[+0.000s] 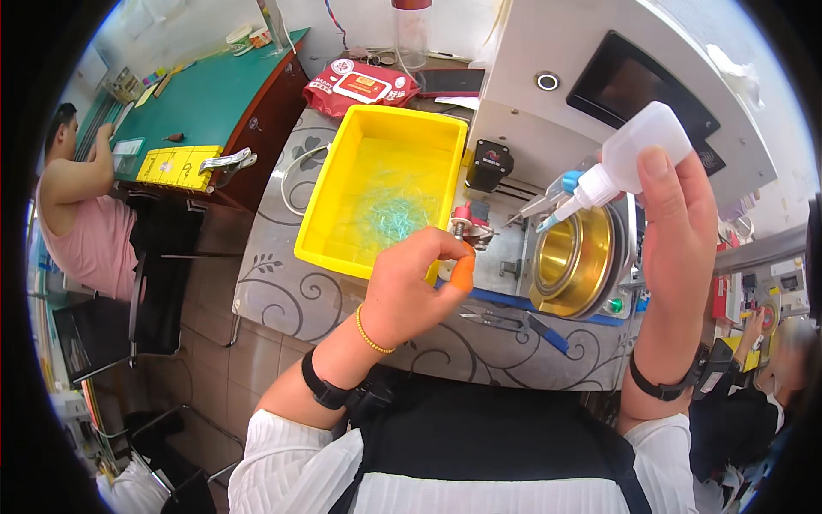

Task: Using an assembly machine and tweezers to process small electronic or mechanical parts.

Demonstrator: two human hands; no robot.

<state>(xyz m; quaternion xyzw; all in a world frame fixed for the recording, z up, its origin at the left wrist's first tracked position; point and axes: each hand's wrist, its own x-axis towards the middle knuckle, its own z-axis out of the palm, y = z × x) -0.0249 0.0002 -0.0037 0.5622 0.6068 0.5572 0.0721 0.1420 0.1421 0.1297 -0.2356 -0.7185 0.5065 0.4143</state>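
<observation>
In my right hand [676, 197] is a translucent white squeeze bottle [646, 146], tilted with its narrow nozzle down and to the left. The nozzle tip hangs above a shiny brass-coloured round bowl [561, 261] on the machine, seemingly apart from it. Orange finger covers show on my left hand [407, 278], whose thumb and forefinger are pinched together beside a small metal fixture [467, 227] with a red part. Whatever lies between those fingertips is too small or hidden. Left of the fixture, a yellow plastic bin [385, 120] holds thin teal strands [396, 216].
The grey machine [531, 120] with a dark screen [642, 86] rises at the back right. Tweezers [492, 320] and a blue-handled tool [548, 332] lie near the table's front edge. A red wipes pack [360, 84] sits behind the bin. A seated person [90, 206] works at a green table.
</observation>
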